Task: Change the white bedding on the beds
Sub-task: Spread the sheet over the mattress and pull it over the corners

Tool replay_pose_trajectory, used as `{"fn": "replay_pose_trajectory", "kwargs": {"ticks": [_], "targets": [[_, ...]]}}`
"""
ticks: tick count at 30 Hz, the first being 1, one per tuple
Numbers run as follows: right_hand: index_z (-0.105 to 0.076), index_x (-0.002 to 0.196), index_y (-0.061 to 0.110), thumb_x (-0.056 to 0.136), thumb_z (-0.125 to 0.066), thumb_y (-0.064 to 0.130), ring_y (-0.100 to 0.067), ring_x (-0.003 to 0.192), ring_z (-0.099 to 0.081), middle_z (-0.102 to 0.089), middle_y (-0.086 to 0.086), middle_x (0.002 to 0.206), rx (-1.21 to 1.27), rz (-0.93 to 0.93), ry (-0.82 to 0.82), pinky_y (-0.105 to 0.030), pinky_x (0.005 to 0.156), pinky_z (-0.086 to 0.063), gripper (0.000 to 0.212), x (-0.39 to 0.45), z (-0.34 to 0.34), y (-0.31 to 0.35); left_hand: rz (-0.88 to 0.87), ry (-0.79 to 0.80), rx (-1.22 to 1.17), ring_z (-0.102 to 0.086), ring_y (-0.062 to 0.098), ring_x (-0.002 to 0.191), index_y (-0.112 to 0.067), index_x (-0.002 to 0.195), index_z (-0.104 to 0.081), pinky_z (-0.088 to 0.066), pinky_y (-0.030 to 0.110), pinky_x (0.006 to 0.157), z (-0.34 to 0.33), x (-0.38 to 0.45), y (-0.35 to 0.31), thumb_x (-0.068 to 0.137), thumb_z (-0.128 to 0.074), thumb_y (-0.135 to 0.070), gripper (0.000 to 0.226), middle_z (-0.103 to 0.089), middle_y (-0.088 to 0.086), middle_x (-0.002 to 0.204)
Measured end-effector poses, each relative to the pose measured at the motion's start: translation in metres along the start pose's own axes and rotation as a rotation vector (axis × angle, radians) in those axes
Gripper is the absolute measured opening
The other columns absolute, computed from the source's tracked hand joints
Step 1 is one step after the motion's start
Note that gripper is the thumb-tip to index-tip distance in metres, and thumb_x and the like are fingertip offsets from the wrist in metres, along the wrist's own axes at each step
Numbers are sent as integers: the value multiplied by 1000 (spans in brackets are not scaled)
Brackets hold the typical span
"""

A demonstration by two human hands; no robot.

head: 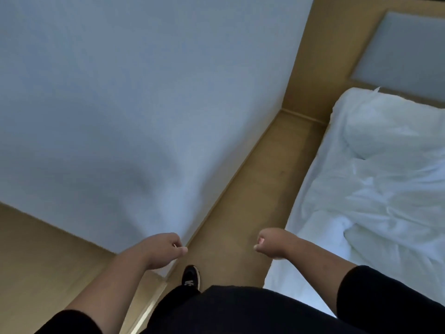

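Room: a narrow strip of tan wooden floor runs between a plain white wall on the left and a bed on the right; a wooden skirting board lines the foot of the wall.
Bed: a single bed with rumpled white bedding fills the right side, its near edge running along the floor strip.
Pillow: a soft white pillow lies at the far end of the bed, just below the headboard.
Headboard: a tan wooden headboard with a pale grey padded panel stands behind the pillow.
Left hand: the left hand hangs in front of the wall's lower corner, fingers curled in with the thumb forward, holding nothing as far as the blurred view shows.
Right hand: the right hand is held over the floor just beside the bed's edge, fingers curled into a loose fist, apart from the bedding.
Person: black sleeves cover both upper forearms, and one black shoe stands on the floor between the hands.
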State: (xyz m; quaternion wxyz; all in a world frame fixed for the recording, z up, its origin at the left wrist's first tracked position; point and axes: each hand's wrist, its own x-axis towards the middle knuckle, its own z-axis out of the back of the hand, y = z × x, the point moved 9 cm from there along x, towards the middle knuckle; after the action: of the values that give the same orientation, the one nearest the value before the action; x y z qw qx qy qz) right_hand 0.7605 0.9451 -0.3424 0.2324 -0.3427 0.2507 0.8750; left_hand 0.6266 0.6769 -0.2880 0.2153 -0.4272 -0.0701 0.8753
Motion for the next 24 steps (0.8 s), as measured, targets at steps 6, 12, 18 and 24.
{"fn": "replay_pose_trajectory", "kwargs": {"ticks": [6, 12, 18, 24], "targets": [[-70, 101, 8, 99, -54, 37, -21, 92, -69, -71, -10, 103, 333, -247, -117, -34, 86, -56, 33, 41, 57, -43, -152, 144, 266, -60, 10, 90, -22, 106, -61, -46, 24, 78, 74, 121, -62, 98, -47, -49, 32, -64, -10, 105], [-68, 100, 14, 98, -55, 34, -17, 87, -69, -72, -4, 97, 740, -391, -227, -35, 86, -56, 23, 37, 74, -87, -338, 269, 578, -59, 17, 92, -20, 101, -60, -45, 31, 79, 93, 203, -171, 98, -45, -48, 32, -63, -3, 102], [-66, 103, 13, 94, -60, 26, -18, 78, -65, -70, -6, 99, 1429, -636, -456, -29, 67, -52, 17, 7, 52, -191, -488, 391, 816, -60, 13, 102, -25, 121, -60, -50, 31, 91, 61, 246, -288, 101, -47, -49, 34, -62, -3, 116], [-57, 131, 8, 93, -70, 25, -23, 105, -62, -62, -5, 108, 2060, -788, -822, -37, 87, -52, 44, 43, 38, -327, -487, 400, 904, -59, 14, 105, -26, 119, -60, -50, 33, 96, 42, 312, -393, 100, -48, -47, 31, -62, -4, 116]]}}
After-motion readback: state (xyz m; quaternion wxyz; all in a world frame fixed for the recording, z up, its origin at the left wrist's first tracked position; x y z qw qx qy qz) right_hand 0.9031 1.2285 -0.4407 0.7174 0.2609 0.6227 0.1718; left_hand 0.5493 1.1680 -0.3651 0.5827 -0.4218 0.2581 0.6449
